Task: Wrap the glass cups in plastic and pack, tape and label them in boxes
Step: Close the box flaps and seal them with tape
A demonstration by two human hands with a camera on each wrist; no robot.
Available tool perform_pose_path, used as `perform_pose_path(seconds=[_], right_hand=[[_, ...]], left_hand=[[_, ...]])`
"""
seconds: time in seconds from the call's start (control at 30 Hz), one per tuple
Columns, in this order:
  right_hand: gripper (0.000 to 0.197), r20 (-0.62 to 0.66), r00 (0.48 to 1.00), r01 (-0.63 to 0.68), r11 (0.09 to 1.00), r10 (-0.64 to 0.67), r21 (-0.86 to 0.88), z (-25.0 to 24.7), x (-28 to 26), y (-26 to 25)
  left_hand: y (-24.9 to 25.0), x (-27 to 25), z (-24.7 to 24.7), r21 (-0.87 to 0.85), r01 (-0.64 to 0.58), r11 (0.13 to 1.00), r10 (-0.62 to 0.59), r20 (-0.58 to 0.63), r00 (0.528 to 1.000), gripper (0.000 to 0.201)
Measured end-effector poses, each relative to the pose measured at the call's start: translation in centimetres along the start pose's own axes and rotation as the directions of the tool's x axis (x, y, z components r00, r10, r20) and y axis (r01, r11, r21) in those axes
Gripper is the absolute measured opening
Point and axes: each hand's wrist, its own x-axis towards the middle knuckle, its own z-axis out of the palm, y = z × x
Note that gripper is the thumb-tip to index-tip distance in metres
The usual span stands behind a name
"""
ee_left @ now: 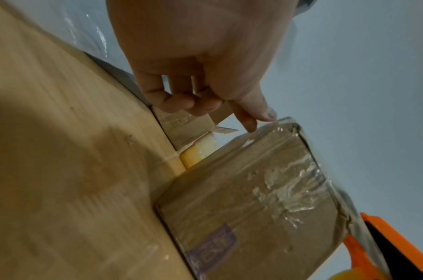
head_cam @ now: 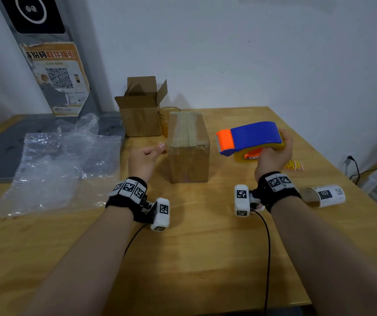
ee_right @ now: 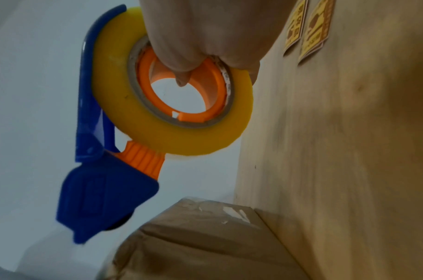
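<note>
Head view's showing we're gripping the tape dispenser point(head_cam: 250, 139) in our right hand point(head_cam: 274, 153) beside the sealed box point(head_cam: 188, 147) mid-counter point(head_cam: 205, 247), left hand point(head_cam: 145, 156) loosely curled, holding nothing, so we're wanting to smooth that tape flat before labelling.

Mid-frame in the head view: sealed brown box point(head_cam: 188, 147), upright, taped over the top. Behind it, upper centre: amber glass cup point(head_cam: 165, 119), beside an open-flapped box point(head_cam: 140, 110). Left: crumpled clear plastic point(head_cam: 53, 165). Right: blue-and-orange tape dispenser point(head_cam: 250, 139), yellow stickers point(head_cam: 293, 165), curled label point(head_cam: 325, 195).
</note>
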Motion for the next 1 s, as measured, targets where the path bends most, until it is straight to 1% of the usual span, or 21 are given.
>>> perform_pose_path(seconds=[0.07, 0.17, 0.27, 0.33, 0.4, 0.43, 0.47, 0.5, 0.53, 0.6, 0.63, 0.67, 0.7, 0.73, 0.8, 0.87, 0.93, 1.0], right_hand=[[0.049, -0.001, 1.0, -0.008, 1.0, 0.008, -0.014, 0.3, -0.3, 0.2], [0.046, -0.007, 1.0, 0.005, 1.0, -0.005, -0.025, 0.8, -0.6, 0.5], [0.045, -0.016, 1.0, -0.014, 0.999, 0.014, -0.039, 1.2, -0.8, 0.7], [0.047, -0.016, 1.0, -0.019, 0.998, 0.018, -0.057, 1.3, -0.9, 0.7], [0.046, -0.004, 1.0, -0.003, 0.995, 0.003, -0.097, 1.2, -1.0, 0.6], [0.044, 0.011, 1.0, 0.004, 0.993, -0.003, -0.12, 1.2, -1.0, 0.5], [0.042, 0.028, 1.0, 0.013, 0.989, -0.009, -0.145, 1.1, -1.0, 0.5], [0.041, 0.048, 0.999, 0.02, 0.986, -0.012, -0.165, 1.1, -1.0, 0.3], [0.039, 0.066, 0.998, 0.022, 0.984, -0.011, -0.176, 1.0, -0.9, 0.2], [0.035, 0.102, 0.995, 0.02, 0.982, -0.001, -0.186, 0.9, -0.9, -0.1], [0.034, 0.126, 0.992, 0.022, 0.98, 0.003, -0.198, 0.9, -0.9, -0.3], [0.034, 0.153, 0.988, 0.033, 0.976, 0.0, -0.214, 0.8, -1.0, -0.3], [0.036, 0.181, 0.984, 0.05, 0.972, -0.008, -0.229, 0.7, -1.0, -0.4], [0.038, 0.207, 0.978, 0.065, 0.969, -0.014, -0.239, 0.6, -1.2, -0.6], [0.042, 0.25, 0.968, 0.081, 0.965, -0.017, -0.248, 0.4, -1.2, -0.6], [0.046, 0.281, 0.96, 0.066, 0.967, 0.007, -0.248, 0.3, -1.2, -0.7], [0.05, 0.319, 0.947, 0.05, 0.961, 0.041, -0.27, -0.2, -1.1, -0.9], [0.054, 0.39, 0.919, 0.064, 0.951, 0.061, -0.301, -0.7, -0.9, -1.2]], left_hand=[[0.2, -0.2, 0.3, -0.021, 0.034, 0.999, -0.034, 0.001, 0.999, 0.03], [0.5, -0.3, 0.6, -0.039, 0.074, 0.997, -0.073, 0.01, 0.997, 0.031], [0.7, -0.1, 0.6, -0.006, 0.045, 0.999, -0.045, 0.004, 0.999, 0.033], [0.7, 0.4, 0.5, 0.048, 0.035, 0.998, -0.036, 0.017, 0.999, 0.042], [0.9, 1.1, 0.3, 0.105, 0.103, 0.989, -0.109, 0.054, 0.993, 0.057], [1.0, 1.4, 0.0, 0.121, 0.146, 0.982, -0.155, 0.067, 0.986, 0.061], [1.2, 1.6, -0.2, 0.122, 0.16, 0.98, -0.168, 0.062, 0.984, 0.057], [1.5, 1.7, -0.3, 0.115, 0.131, 0.985, -0.135, 0.03, 0.99, 0.051], [2.0, 1.6, -0.4, 0.117, 0.069, 0.991, -0.068, -0.014, 0.998, 0.045], [3.2, 1.2, -0.1, 0.171, -0.106, 0.98, 0.12, -0.073, 0.99, 0.035], [3.9, 0.9, 0.2, 0.212, -0.187, 0.959, 0.204, -0.061, 0.977, 0.031], [4.6, 0.6, 0.7, 0.253, -0.248, 0.935, 0.263, -0.024, 0.965, 0.027], [5.2, 0.2, 1.3, 0.294, -0.286, 0.912, 0.291, 0.027, 0.956, 0.025], [5.7, 0.0, 1.9, 0.34, -0.302, 0.89, 0.292, 0.083, 0.953, 0.023], [6.0, -0.1, 3.0, 0.405, -0.307, 0.861, 0.25, 0.19, 0.95, 0.022], [5.5, 0.0, 3.5, 0.416, -0.305, 0.857, 0.215, 0.249, 0.944, 0.023], [5.0, 0.1, 3.6, 0.417, -0.297, 0.859, 0.21, 0.243, 0.947, 0.024], [4.7, 0.1, 3.7, 0.433, -0.284, 0.855, 0.216, 0.199, 0.956, 0.024]])
